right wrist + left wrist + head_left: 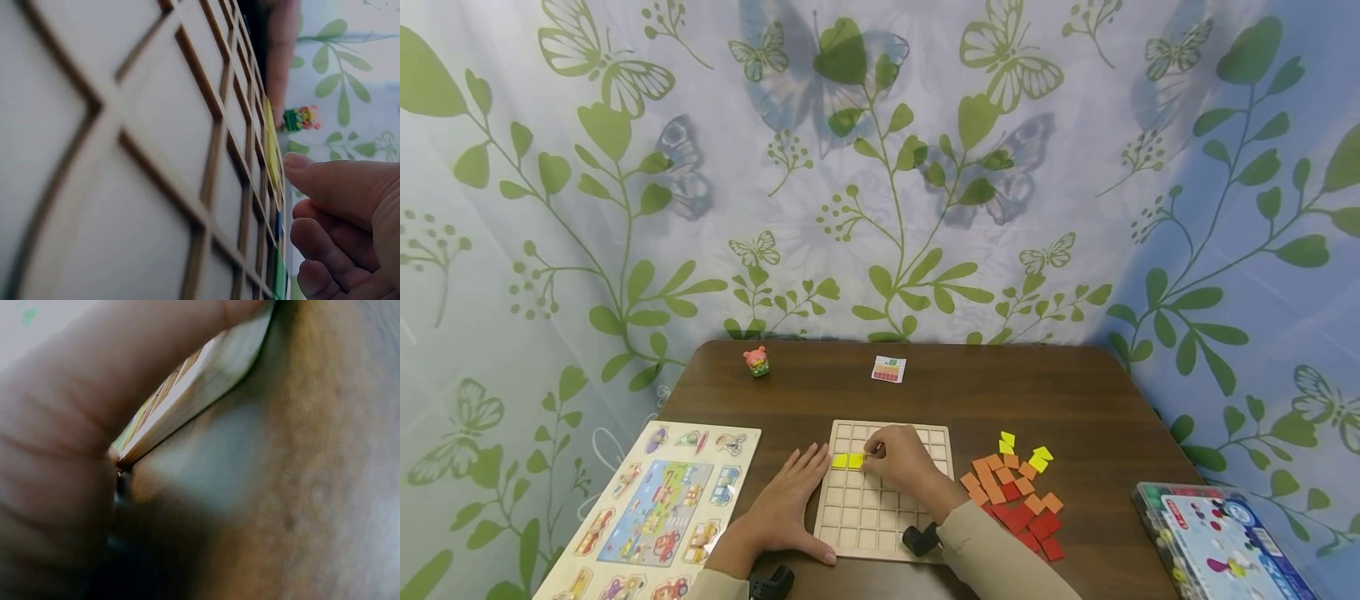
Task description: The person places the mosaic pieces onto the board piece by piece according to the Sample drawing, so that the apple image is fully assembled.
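A pale wooden grid board (850,518) lies on the table with two yellow square tiles (839,461) side by side in its left upper cells. My left hand (786,504) rests along the board's left edge, fingers spread and thumb at the near corner. Over the upper middle of the board, my right hand (898,458) is bent down just right of the yellow tiles. In the right wrist view, its thumb (331,181) points at the board and other fingers curl beneath; whether a tile sits between the fingertips is hidden.
Orange tiles (1003,475), red tiles (1018,517) and loose yellow tiles (1041,457) lie right of the board. A picture puzzle board (658,508) is at left, a plastic case (1225,542) at right. Behind stand a small pink-headed figurine (757,362) and a printed card (888,369).
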Demonstrator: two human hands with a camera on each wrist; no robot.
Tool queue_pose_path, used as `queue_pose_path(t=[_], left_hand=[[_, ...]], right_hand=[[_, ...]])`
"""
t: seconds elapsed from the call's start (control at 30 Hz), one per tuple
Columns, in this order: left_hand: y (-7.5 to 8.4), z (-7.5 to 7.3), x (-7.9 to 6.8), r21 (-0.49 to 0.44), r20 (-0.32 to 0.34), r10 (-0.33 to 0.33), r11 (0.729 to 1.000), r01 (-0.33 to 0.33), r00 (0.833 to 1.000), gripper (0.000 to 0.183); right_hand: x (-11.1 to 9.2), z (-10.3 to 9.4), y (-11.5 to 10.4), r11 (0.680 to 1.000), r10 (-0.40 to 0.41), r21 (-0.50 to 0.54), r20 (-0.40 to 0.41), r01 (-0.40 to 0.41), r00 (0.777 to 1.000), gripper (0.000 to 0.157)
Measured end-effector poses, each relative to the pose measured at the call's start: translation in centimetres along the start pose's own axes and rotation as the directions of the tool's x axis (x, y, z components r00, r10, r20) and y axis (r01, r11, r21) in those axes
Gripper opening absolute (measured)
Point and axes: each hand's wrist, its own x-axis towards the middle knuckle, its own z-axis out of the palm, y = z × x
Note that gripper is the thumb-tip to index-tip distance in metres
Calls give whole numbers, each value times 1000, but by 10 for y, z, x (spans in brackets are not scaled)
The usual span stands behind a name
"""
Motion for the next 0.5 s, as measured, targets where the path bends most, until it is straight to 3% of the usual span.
queue_pose_path(t=[0.13, 0.5], left_hand=[[-2, 2, 0, 3, -5, -6, 1000, 6, 1000, 147], [-1, 3, 0, 2, 11, -18, 1000, 18, 1000, 149]], right_hand=[[-4, -12, 8, 1000, -1, -9, -47, 0, 999, 13], [-21, -57, 41, 989, 140, -33, -140, -146, 980, 9]])
